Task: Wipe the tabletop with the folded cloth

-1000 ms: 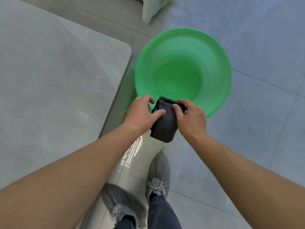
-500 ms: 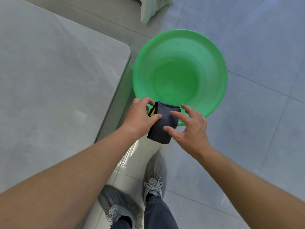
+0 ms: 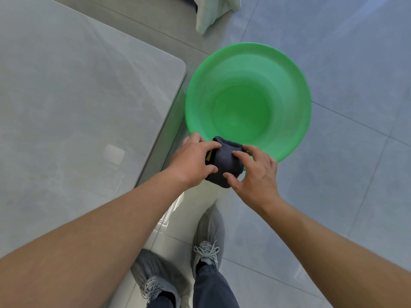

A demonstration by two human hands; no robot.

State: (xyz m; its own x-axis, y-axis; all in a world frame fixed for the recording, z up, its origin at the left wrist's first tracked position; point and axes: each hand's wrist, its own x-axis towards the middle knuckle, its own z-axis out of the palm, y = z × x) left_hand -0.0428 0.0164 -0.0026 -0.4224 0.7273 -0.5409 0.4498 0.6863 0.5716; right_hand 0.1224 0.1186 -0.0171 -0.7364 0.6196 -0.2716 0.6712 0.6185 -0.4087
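Grip: left hand (image 3: 191,161), right hand (image 3: 255,177) on cloth (image 3: 225,161), beside tabletop (image 3: 77,107)

left hand (image 3: 191,161): curled, gripping cloth (image 3: 224,161) | right hand (image 3: 255,174): fingertips (image 3: 237,153) pinching it | both: held out front

Bright, evenly lit wide-angle view from above, sharp throughout.
Soft light leaves only faint shadows; a white glare patch lies on the floor (image 3: 344,196) below the tabletop (image 3: 77,107) edge; the green basin (image 3: 249,63) glows; forearms (image 3: 89,252) bulge at the lower corners from lens distortion.
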